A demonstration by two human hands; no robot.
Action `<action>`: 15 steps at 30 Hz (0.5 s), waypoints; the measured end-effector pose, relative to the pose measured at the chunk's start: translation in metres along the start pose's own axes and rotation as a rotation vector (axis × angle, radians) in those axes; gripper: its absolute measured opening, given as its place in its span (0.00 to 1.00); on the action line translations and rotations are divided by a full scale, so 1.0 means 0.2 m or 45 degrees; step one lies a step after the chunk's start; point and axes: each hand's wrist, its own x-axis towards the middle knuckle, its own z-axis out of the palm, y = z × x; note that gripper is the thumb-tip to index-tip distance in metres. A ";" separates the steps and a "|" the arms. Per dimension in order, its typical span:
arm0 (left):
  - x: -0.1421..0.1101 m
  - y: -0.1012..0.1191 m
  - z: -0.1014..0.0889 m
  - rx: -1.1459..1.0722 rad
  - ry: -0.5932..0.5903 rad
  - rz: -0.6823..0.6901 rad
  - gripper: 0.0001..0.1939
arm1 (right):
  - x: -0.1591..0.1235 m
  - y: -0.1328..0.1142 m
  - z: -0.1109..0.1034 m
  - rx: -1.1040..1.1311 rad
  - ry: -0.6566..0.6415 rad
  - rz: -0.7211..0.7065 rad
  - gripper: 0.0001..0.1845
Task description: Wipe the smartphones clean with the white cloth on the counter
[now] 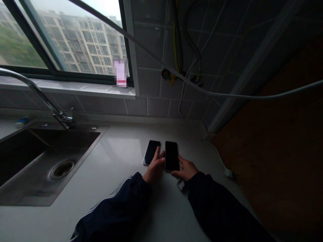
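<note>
Two smartphones with dark screens are side by side over the white countertop. My right hand [188,169] grips the right smartphone [171,155] by its right edge and lower corner, screen up. At that phone's left edge is my left hand [154,166], its thumb and a finger against the side. Its index finger stretches over the right part of the left smartphone [150,152], which lies on the counter, slightly turned; whether the finger touches the screen I cannot tell. A small grey object [181,185] sits under my right wrist, partly hidden by the sleeve.
A steel sink [37,198] with a chrome faucet [45,97] is at the left of the countertop [101,188]. A white cable [232,95] crosses in front of the tiled wall. A white plug [228,173] is by the right counter edge. A pinkish package [120,72] stands on the windowsill.
</note>
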 end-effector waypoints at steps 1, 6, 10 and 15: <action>0.00 0.00 0.00 0.008 0.005 0.004 0.58 | 0.00 -0.01 0.00 -0.017 0.003 0.011 0.43; 0.00 -0.01 0.00 0.028 0.029 0.023 0.59 | -0.01 -0.03 -0.02 -0.010 0.015 0.024 0.44; -0.03 0.00 0.02 -0.015 0.038 0.039 0.57 | 0.00 -0.01 -0.01 0.050 0.070 -0.013 0.44; -0.03 0.01 0.05 -0.030 0.061 0.049 0.55 | 0.02 0.06 0.01 0.143 0.115 -0.107 0.43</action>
